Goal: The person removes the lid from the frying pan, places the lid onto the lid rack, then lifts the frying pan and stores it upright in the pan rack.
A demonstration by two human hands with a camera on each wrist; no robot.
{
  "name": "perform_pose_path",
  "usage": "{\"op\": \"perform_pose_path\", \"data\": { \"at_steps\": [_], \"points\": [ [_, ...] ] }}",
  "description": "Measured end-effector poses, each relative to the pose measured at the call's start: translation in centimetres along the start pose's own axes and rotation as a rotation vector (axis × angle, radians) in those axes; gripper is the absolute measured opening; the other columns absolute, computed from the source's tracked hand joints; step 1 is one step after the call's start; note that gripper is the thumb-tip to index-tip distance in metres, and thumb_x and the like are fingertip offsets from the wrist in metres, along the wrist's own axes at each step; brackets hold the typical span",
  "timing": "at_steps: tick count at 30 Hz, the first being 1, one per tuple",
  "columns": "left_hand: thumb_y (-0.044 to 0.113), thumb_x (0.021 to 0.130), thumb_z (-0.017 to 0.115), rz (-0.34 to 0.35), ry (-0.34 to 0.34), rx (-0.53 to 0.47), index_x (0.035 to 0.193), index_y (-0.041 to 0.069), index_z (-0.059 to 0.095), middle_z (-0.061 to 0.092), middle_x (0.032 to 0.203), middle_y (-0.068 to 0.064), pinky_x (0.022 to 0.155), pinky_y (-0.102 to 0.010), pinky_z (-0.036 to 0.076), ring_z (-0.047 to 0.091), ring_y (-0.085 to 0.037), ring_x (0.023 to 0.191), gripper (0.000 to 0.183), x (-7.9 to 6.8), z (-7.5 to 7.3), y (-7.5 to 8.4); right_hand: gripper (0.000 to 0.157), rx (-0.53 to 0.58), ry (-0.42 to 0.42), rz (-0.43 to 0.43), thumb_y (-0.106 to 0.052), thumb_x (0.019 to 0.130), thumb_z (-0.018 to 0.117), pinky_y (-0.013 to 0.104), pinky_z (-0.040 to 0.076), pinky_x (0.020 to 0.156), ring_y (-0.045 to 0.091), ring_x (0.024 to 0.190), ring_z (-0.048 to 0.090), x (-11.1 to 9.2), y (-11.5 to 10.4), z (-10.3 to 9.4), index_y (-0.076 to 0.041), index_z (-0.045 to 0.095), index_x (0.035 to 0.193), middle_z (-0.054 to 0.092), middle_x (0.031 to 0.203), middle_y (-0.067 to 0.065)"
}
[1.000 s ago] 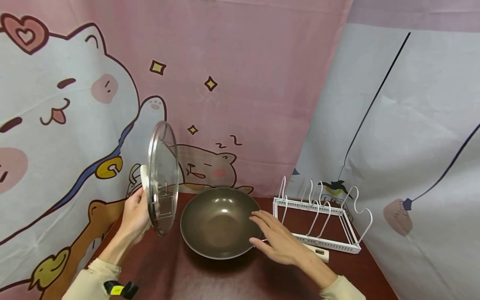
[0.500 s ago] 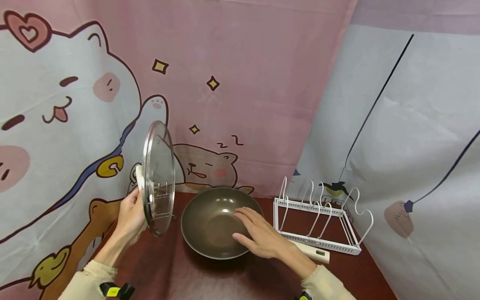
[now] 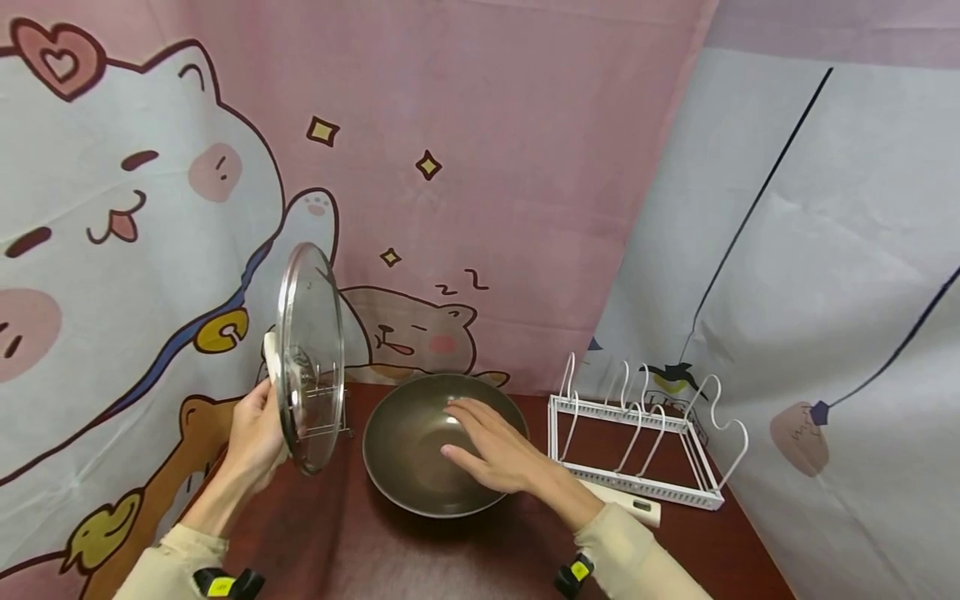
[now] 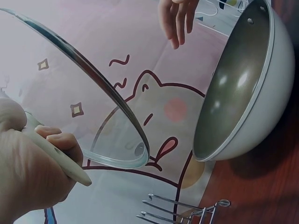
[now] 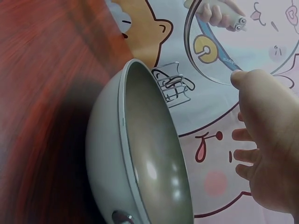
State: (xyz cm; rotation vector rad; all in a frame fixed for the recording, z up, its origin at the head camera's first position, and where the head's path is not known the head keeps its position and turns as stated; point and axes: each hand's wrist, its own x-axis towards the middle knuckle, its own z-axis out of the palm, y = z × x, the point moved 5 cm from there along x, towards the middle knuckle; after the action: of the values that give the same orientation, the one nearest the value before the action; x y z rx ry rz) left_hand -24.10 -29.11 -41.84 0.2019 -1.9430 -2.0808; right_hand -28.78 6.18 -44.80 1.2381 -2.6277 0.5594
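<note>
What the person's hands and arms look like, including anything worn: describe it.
The left hand and right hand are bare, without gloves. The left sleeve and right sleeve are plain cream. The left wrist unit and right wrist unit are small and black, each with a yellow patch; any print is unreadable.

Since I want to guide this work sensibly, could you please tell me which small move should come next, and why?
Perhaps bring the right hand across to steady the glass lid: the left hand alone grips its handle, holding it nearly upright left of the pan, while the right hand hovers over the pan, holding nothing.
</note>
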Motion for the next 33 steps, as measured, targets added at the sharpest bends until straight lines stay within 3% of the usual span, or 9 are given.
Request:
{"op": "perform_pose_path", "data": {
  "at_steps": [8, 18, 26, 33],
  "points": [
    [0.054, 0.115, 0.059, 0.018, 0.005, -0.031, 0.118, 0.009, 0.062, 0.059, 0.071, 0.005, 0.051, -0.029, 0.053, 0.057, -0.009, 0.057, 0.046, -0.2, -0.5, 0.0, 0.065, 0.067, -0.028, 0.008, -0.053, 0.116, 0.054, 0.058, 0.035, 0.139, 0.034, 0.170, 0.039, 2.4, -0.4, 0.8, -0.014, 0.048, 0.169, 0.048, 0.176, 0.011],
    [0.058, 0.112, 0.063, 0.004, 0.043, -0.037, 0.108, 0.014, 0.064, 0.056, 0.066, 0.004, 0.046, -0.030, 0.051, 0.055, -0.010, 0.053, 0.044, -0.1, -1.5, 0.2, 0.067, 0.138, -0.057, 0.044, -0.055, 0.116, 0.053, 0.060, 0.034, 0.139, 0.034, 0.171, 0.038, 5.3, -0.9, 1.8, -0.017, 0.046, 0.171, 0.043, 0.180, 0.012],
    [0.055, 0.113, 0.062, 0.017, 0.042, -0.058, 0.110, 0.012, 0.064, 0.058, 0.068, 0.005, 0.047, -0.029, 0.051, 0.055, -0.009, 0.054, 0.044, 0.0, -2.0, 0.0, 0.066, 0.140, -0.075, 0.034, -0.055, 0.117, 0.049, 0.052, 0.035, 0.140, 0.030, 0.169, 0.041, 8.4, -2.2, 2.5, -0.016, 0.046, 0.170, 0.046, 0.178, 0.011],
    [0.058, 0.113, 0.060, -0.002, 0.055, -0.013, 0.114, 0.014, 0.064, 0.058, 0.067, 0.006, 0.044, -0.029, 0.049, 0.054, -0.009, 0.052, 0.044, 0.2, -2.3, -0.1, 0.070, 0.150, -0.105, 0.062, -0.060, 0.118, 0.042, 0.052, 0.034, 0.140, 0.030, 0.170, 0.039, 10.1, -2.8, 3.3, -0.017, 0.043, 0.172, 0.044, 0.180, 0.009]
  ]
}}
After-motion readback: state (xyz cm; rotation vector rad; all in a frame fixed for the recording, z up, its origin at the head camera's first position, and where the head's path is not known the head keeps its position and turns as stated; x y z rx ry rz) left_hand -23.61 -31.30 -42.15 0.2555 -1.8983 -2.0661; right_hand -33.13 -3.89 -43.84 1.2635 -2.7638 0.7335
